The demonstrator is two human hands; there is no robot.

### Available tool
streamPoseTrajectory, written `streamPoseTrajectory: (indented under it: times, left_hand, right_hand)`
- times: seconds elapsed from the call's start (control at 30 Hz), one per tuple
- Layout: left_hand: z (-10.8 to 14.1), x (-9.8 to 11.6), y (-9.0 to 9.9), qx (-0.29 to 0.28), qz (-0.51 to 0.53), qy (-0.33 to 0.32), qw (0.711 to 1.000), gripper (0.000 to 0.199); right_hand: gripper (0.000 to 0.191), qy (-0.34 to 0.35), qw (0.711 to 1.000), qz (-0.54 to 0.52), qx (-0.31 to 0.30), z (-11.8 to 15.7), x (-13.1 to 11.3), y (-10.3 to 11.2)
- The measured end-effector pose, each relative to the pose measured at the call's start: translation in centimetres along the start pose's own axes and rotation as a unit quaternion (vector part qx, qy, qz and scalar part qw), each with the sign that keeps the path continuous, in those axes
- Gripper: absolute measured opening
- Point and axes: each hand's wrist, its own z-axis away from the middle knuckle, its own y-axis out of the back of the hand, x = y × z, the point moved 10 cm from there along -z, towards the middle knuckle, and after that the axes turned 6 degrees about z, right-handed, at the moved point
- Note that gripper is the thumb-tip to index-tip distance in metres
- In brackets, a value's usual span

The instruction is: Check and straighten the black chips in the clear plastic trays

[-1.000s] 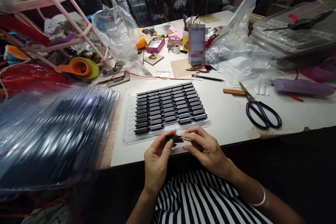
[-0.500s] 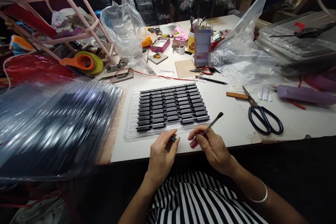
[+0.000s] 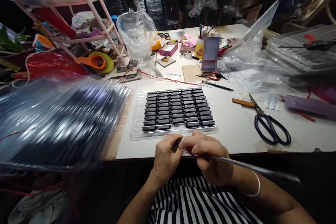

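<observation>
A small black part (image 3: 177, 142) is pinched in my left hand (image 3: 166, 155), just in front of the clear tray. My right hand (image 3: 210, 154) is closed on a brush-like tool (image 3: 244, 164) with a reddish handle. The tool's handle end points at the black part, and its dark far end extends right over my forearm, blurred. My two hands meet or nearly touch at the table's front edge. Behind them the clear plastic tray (image 3: 137, 122) holds rows of black parts (image 3: 178, 108), with a gap in its front row.
Stacked clear trays (image 3: 65, 122) stand at the left, under a pink rack (image 3: 105, 29). Scissors (image 3: 271, 129) with dark handles lie at the right. Pliers (image 3: 212, 76), a black pen (image 3: 219, 86) and plastic bags (image 3: 252, 66) are further back.
My right hand has come left to my left hand. The tool has turned over, so its dark end now points right instead of up. The view has shifted a little.
</observation>
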Motion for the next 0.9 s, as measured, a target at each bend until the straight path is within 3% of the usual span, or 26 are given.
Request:
streamPoseTrajectory:
  times: [0.13, 0.2, 0.3, 0.37, 0.5, 0.57, 0.73, 0.9]
  left_hand:
    - [0.4, -0.6, -0.4, -0.008, -0.003, -0.004, 1.0, 0.013]
    - [0.7, -0.7, -0.6, -0.027, -0.004, -0.02, 0.999, 0.022]
    - [1.1, -0.3, -0.2, -0.039, -0.008, -0.064, 0.997, 0.039]
    - [0.8, -0.2, 0.7, -0.016, -0.026, -0.077, 0.997, 0.045]
    - [-0.4, -1.4, 1.9, 0.005, -0.083, -0.044, 0.996, 0.05]
    - [-1.0, -2.0, 2.4, 0.021, -0.099, -0.034, 0.994, 0.05]
    - [-1.5, -1.9, 3.0, 0.051, -0.149, -0.104, 0.982, 0.02]
    - [-1.3, -1.8, 3.1, 0.068, -0.264, -0.117, 0.955, 0.02]
  right_hand:
    - [0.015, -0.016, 0.999, 0.026, 0.011, 0.1, -0.1, 0.7]
    - [0.014, -0.059, 0.993, 0.012, 0.098, 0.8, 0.6, 2.9]
    - [0.015, -0.124, 0.956, -0.011, 0.265, 4.1, 2.7, 6.8]
    - [0.014, -0.173, 0.931, 0.001, 0.321, 6.8, 4.6, 8.0]
    - [0.012, -0.299, 0.902, 0.013, 0.311, 11.0, 9.0, 7.3]
    - [0.013, -0.335, 0.889, 0.003, 0.313, 12.1, 10.0, 6.9]
    - [0.016, -0.346, 0.881, -0.043, 0.32, 11.8, 10.3, 6.2]
    - [0.018, -0.353, 0.87, -0.059, 0.341, 11.6, 10.4, 6.3]
